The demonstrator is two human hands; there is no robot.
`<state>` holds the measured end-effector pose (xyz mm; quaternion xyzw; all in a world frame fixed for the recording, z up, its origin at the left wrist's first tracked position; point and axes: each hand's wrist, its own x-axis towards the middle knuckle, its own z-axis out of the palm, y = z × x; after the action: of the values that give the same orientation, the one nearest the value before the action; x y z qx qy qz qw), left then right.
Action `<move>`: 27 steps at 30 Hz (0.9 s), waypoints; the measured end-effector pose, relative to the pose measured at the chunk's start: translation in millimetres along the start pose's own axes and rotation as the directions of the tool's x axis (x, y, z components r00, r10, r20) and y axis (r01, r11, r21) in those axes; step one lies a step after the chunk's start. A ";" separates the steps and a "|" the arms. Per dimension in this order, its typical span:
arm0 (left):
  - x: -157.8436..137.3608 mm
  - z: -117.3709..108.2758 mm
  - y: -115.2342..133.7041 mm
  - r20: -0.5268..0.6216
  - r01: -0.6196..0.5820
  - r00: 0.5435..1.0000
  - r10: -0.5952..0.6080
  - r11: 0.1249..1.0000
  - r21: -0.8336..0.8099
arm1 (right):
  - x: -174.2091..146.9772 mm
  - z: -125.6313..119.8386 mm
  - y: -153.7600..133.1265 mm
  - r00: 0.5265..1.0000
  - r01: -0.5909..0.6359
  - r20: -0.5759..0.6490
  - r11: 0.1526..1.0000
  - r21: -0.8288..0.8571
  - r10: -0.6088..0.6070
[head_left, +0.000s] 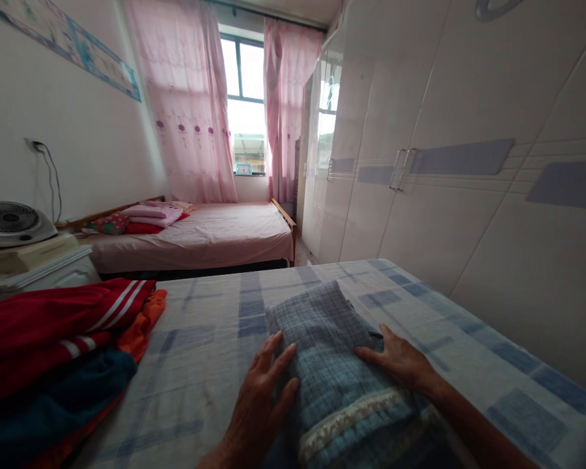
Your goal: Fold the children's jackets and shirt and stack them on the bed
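A folded blue-grey woven garment (pixel 329 352) with a pale lace trim across its near part lies on the bed's blue-and-white checked sheet (pixel 200 352). My left hand (pixel 266 384) rests along the garment's left edge, fingers spread and stretched forward. On the opposite side, my right hand (pixel 395 358) touches the right edge, thumb and fingers apart. Neither hand is wrapped round the cloth. The garment's nearest end is dim and partly out of view.
To the left lies a pile of clothes, with a red striped garment (pixel 78 312) over dark blue and orange ones. A fan (pixel 14 221) stands beyond it. Wardrobe doors (pixel 420 215) line the right side. Another bed (pixel 215 238) stands by the window.
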<state>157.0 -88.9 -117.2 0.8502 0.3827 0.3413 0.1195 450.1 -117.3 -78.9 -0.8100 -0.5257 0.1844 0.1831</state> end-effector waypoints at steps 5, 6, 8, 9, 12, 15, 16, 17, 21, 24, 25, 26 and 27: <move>-6.4 9.6 -9.4 -0.012 -0.078 0.997 0.078 0.996 0.046 | 0.2 -7.3 -4.8 0.984 0.089 0.127 0.957 0.277 -0.128; -5.9 10.2 -11.0 -0.015 -0.085 0.996 0.086 0.995 0.047 | 0.2 -8.2 -5.0 0.978 0.089 0.147 0.937 0.339 -0.146; -5.4 10.4 -13.7 -0.019 -0.089 0.996 0.090 0.995 0.042 | -0.4 -9.7 -5.5 0.972 0.080 0.165 0.892 0.444 -0.169; -5.6 10.3 -14.7 -0.018 -0.090 0.996 0.090 0.995 0.037 | -1.1 -10.2 -6.2 0.972 0.086 0.156 0.878 0.471 -0.178; -7.4 10.0 -17.0 -0.020 -0.087 0.996 0.088 0.996 0.034 | -6.1 -11.7 -11.9 0.979 0.164 0.042 0.898 0.408 -0.199; -9.3 10.9 -19.5 -0.020 -0.091 0.996 0.092 0.995 0.048 | -13.8 -12.1 -20.6 0.974 0.225 -0.084 0.924 0.309 -0.209; -9.6 11.4 -20.5 -0.021 -0.091 0.996 0.092 0.994 0.052 | -15.6 -11.6 -22.6 0.974 0.227 -0.093 0.918 0.325 -0.208; -9.7 11.9 -21.4 -0.021 -0.090 0.996 0.091 0.995 0.053 | -16.5 -10.7 -23.8 0.976 0.220 -0.081 0.901 0.373 -0.204; -8.3 12.5 -23.5 -0.018 -0.086 0.996 0.086 0.996 0.016 | -7.7 -11.0 -22.0 0.981 0.053 0.102 0.727 0.685 -0.168; -7.4 12.6 -24.0 -0.013 -0.052 0.999 0.051 0.996 -0.069 | 9.9 -29.0 -22.8 0.988 0.014 0.086 0.627 0.779 -0.128; -7.4 12.7 -24.5 -0.009 -0.034 0.999 0.034 0.995 -0.092 | 17.4 -39.8 -24.3 0.991 0.044 0.042 0.613 0.789 -0.126; -7.4 12.9 -25.5 -0.004 -0.016 1.000 0.015 0.994 -0.107 | 25.9 -52.6 -26.1 0.992 0.083 -0.006 0.602 0.794 -0.129; -7.5 13.3 -27.0 0.001 -0.002 1.000 0.002 0.994 -0.112 | 35.4 -66.9 -27.4 0.989 0.124 -0.054 0.591 0.797 -0.134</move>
<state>147.0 -75.3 -143.2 0.8427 0.3619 0.3620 0.1669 474.9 -81.2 -11.4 -0.6016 -0.4462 0.3906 0.5352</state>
